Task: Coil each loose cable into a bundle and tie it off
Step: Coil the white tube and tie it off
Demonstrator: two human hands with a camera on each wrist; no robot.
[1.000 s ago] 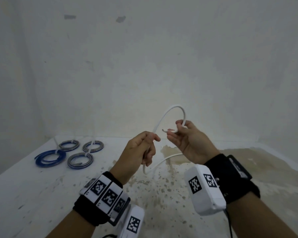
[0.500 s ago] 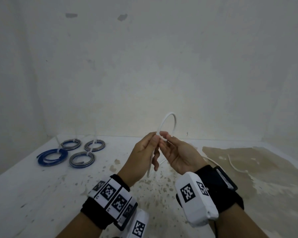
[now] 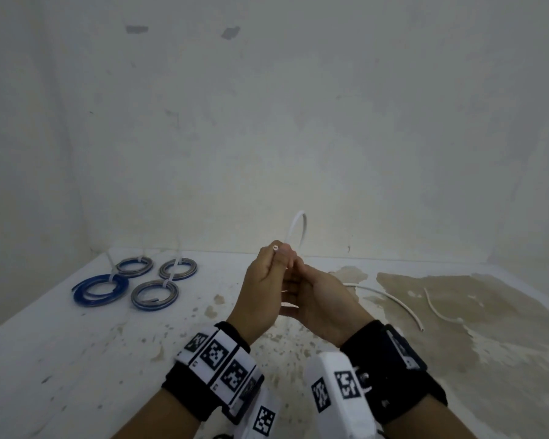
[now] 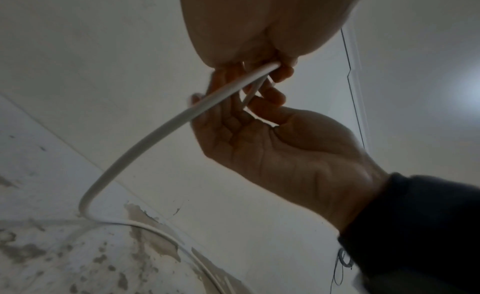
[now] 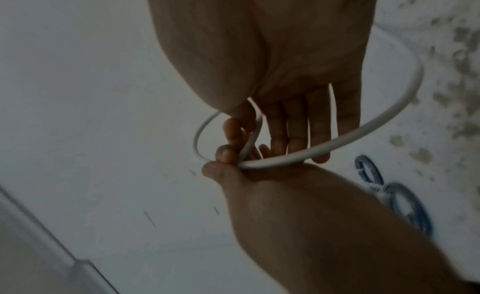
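Observation:
I hold a white cable (image 3: 299, 224) up in front of me with both hands close together. My left hand (image 3: 277, 255) pinches it near its cut end, which pokes out above the fingertips. My right hand (image 3: 298, 275) sits against the left, thumb and fingers pinching the same crossing point. A small loop stands above the hands, seen almost edge-on. In the right wrist view the white cable (image 5: 369, 122) sweeps in a wider arc under my fingers (image 5: 298, 132). In the left wrist view the white cable (image 4: 155, 134) drops to the table. Its tail (image 3: 396, 301) lies there at the right.
Several tied blue and grey cable coils (image 3: 154, 294) lie at the back left of the stained white table (image 3: 76, 359). A loose white zip tie (image 3: 438, 310) lies at the right, beyond the cable's tail. Walls close off the table at the back and left.
My hands have come together at the crossing point. The loop above them has shrunk and turned edge-on. The left hand now pinches the cut end, which the right hand held a second ago.

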